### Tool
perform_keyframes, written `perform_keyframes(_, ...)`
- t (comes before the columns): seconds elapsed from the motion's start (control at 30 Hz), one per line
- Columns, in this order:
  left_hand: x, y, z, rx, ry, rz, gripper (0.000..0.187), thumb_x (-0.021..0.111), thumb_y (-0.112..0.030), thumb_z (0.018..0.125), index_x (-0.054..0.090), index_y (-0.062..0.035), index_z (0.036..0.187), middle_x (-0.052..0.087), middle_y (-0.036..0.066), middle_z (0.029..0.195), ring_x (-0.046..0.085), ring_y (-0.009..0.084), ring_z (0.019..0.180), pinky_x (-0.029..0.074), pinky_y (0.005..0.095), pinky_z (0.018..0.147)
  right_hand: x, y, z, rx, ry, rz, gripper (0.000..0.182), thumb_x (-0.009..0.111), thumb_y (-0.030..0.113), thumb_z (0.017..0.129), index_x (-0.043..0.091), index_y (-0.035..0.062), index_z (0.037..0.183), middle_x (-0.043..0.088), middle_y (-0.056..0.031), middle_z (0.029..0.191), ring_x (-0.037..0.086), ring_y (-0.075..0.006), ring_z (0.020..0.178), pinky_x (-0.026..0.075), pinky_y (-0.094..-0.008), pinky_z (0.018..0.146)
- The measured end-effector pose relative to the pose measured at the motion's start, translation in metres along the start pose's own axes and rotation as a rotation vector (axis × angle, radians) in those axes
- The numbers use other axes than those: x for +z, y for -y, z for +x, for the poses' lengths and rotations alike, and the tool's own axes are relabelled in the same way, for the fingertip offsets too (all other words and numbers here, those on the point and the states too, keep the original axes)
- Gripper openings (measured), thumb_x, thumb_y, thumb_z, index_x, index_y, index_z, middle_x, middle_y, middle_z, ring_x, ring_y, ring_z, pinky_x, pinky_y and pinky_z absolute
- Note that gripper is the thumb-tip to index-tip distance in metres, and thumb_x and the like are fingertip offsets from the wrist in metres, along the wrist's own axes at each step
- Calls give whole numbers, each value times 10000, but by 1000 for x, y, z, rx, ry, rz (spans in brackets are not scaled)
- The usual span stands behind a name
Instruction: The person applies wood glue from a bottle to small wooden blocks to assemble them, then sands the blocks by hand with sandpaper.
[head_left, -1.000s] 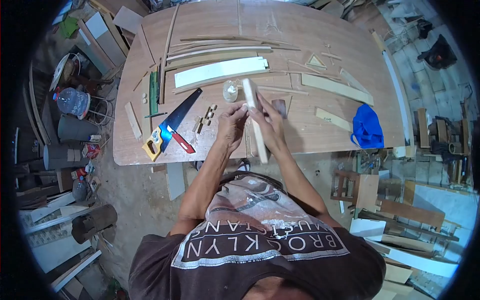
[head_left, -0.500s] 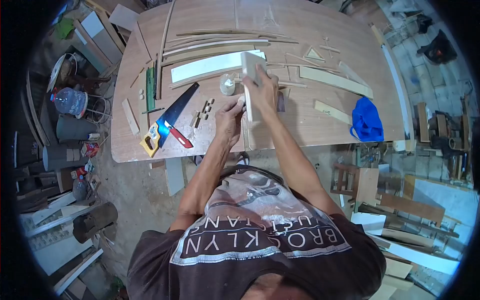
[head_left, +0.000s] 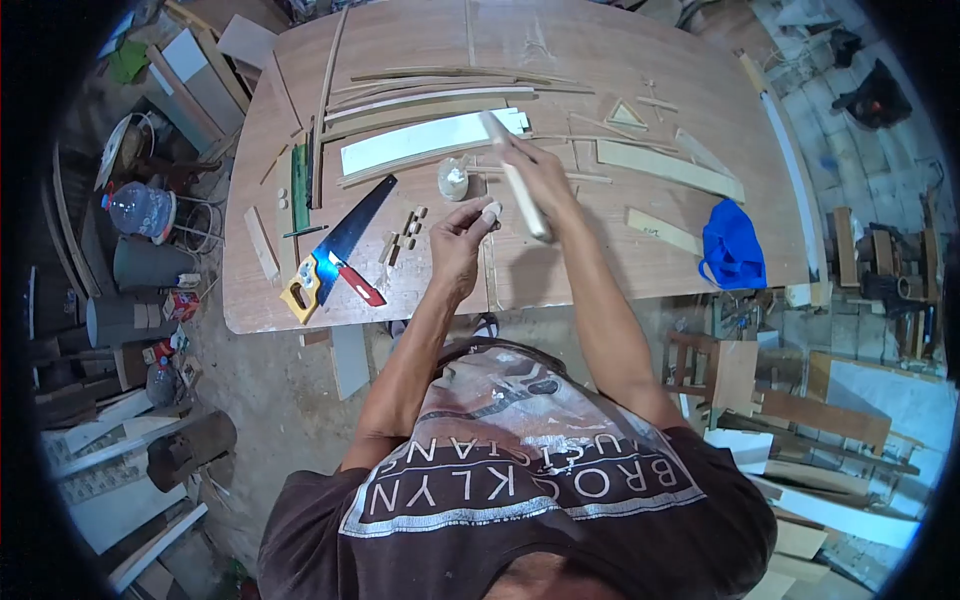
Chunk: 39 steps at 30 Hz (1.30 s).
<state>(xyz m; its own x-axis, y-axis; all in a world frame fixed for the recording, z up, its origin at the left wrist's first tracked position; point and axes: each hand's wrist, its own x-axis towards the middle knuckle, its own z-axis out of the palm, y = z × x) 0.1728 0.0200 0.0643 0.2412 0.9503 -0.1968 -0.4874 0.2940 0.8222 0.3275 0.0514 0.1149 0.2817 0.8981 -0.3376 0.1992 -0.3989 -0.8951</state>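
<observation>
My left hand (head_left: 457, 248) pinches a small pale rounded wooden piece (head_left: 492, 211) between thumb and fingertips. Just right of it, my right hand (head_left: 542, 182) grips a flat pale block (head_left: 522, 198), tilted and held edge-on above the table. The block and the small piece are apart. Beyond my left hand stands a glass jar (head_left: 453, 182) with something white inside. Several small wooden pieces (head_left: 408, 232) lie to the left of that hand. Farther left are a handsaw (head_left: 345, 232) with a yellow handle and a red utility knife (head_left: 357, 285) beside it.
Across the wooden table (head_left: 610, 255) lie long thin strips, a white board (head_left: 425, 143) and a pale plank (head_left: 670, 170). A blue cloth bag (head_left: 735, 245) sits at the right edge. A green strip (head_left: 300, 188) lies left. Offcuts crowd the floor on both sides.
My right hand has tilted the block and moved it right, away from my left hand. The small piece in my left fingers now shows more fully.
</observation>
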Motion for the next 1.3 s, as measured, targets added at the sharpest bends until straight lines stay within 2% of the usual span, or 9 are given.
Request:
perform_keyframes(0.13, -9, -3, 6, -21, 17, 31, 219, 655, 15, 817, 655, 47, 1034, 674, 93, 920, 622, 135, 789, 510, 239, 752, 2, -12, -56, -426, 172, -23, 539, 654, 395, 825, 567, 108, 1272, 626, -195, 1142, 654, -272, 811, 515, -380, 717)
perform_keyframes(0.2, -7, -1, 7, -41, 30, -20, 225, 647, 19, 819, 646, 54, 1041, 672, 96, 932, 624, 136, 790, 514, 239, 755, 19, -16, -69, -641, -358, -655, 599, 676, 449, 785, 588, 72, 1242, 661, -196, 1018, 647, -265, 737, 521, -361, 704)
perform_keyframes(0.4, -6, -11, -1, -218, 113, -363, 262, 612, 11, 847, 593, 91, 1096, 645, 105, 975, 605, 152, 809, 516, 227, 780, -2, -27, 4, 229, 156, 491, 661, 668, 496, 764, 590, 37, 1233, 623, -79, 776, 597, -191, 633, 480, -289, 580)
perform_keyframes(0.47, -13, -9, 4, -190, 122, -384, 272, 609, -4, 859, 583, 92, 1111, 635, 103, 982, 592, 153, 810, 511, 219, 788, -2, -20, -31, 211, 221, 580, 656, 660, 477, 778, 564, 56, 1272, 652, -111, 897, 581, -140, 654, 445, -259, 552)
perform_keyframes(0.57, -17, -10, -1, -198, 134, -330, 272, 609, 8, 855, 587, 86, 1115, 643, 107, 981, 607, 152, 807, 517, 225, 776, 14, -20, -69, -340, 42, 148, 626, 628, 432, 814, 522, 65, 1310, 668, -129, 1022, 605, -146, 874, 470, -269, 764)
perform_keyframes(0.83, -12, -13, -7, -228, 126, -357, 253, 615, 16, 851, 609, 64, 1099, 656, 107, 969, 625, 134, 791, 526, 202, 737, 0, 2, -30, 27, 78, 307, 629, 624, 446, 818, 528, 60, 1305, 648, -99, 968, 585, -157, 797, 462, -283, 681)
perform_keyframes(1.07, -18, 0, -10, -58, 153, 30, 211, 646, 12, 831, 650, 58, 1036, 674, 92, 910, 618, 129, 771, 511, 226, 736, 12, -39, -34, -390, 67, -85, 608, 644, 411, 811, 523, 78, 1305, 614, -220, 1164, 576, -233, 1094, 423, -312, 930)
perform_keyframes(1.2, -12, -1, -15, -150, 149, -49, 233, 652, 3, 830, 642, 58, 1055, 675, 98, 936, 626, 133, 793, 510, 225, 742, 15, -12, -8, -131, -14, -171, 621, 633, 433, 813, 511, 99, 1322, 599, -207, 1194, 581, -242, 1073, 432, -314, 915)
perform_keyframes(1.3, -10, -15, -14, -244, 85, -265, 250, 652, -7, 832, 628, 58, 1072, 671, 104, 965, 628, 138, 808, 511, 226, 745, 3, -15, -22, -235, -102, 336, 670, 629, 465, 803, 474, 124, 1358, 618, -154, 1156, 593, -214, 938, 477, -325, 802)
